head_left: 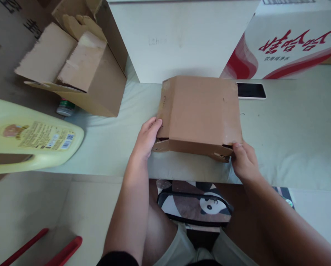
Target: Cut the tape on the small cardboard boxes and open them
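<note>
A brown cardboard box (201, 111) lies on the pale green covered surface (104, 147), its broad face up and its near edge slightly parted at the corners. My left hand (149, 136) grips its left side, the thumb on top. At the near right corner my right hand (244, 157) pinches the cardboard, thumb on top as well. The fingers under the box are hidden. Just beyond its right side lies a black-screened phone (251, 91).
A white box (182, 40) and a red-and-white carton (290, 48) stand behind. At left are an open cardboard box (104, 81), a small green-labelled container (65, 108) and a large yellow bottle (43, 136). Red bars (64, 253) show at lower left.
</note>
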A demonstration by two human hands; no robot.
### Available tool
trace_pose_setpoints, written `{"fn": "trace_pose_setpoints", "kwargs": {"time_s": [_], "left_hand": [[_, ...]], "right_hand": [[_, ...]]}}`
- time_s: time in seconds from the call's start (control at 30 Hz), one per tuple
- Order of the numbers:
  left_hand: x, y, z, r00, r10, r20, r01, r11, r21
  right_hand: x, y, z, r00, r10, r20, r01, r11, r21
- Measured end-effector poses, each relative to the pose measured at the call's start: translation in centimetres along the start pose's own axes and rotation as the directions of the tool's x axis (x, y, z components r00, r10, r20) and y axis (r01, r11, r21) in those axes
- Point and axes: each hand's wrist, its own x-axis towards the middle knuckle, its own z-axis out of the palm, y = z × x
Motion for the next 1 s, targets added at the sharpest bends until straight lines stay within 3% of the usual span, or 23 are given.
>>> {"fn": "trace_pose_setpoints", "kwargs": {"time_s": [1.0], "left_hand": [[0.11, -0.03, 0.14, 1.000, 0.002, 0.013, -0.002, 1.000, -0.008]], "right_hand": [[-0.12, 0.55, -0.03, 0.999, 0.029, 0.012, -0.030, 0.999, 0.043]]}}
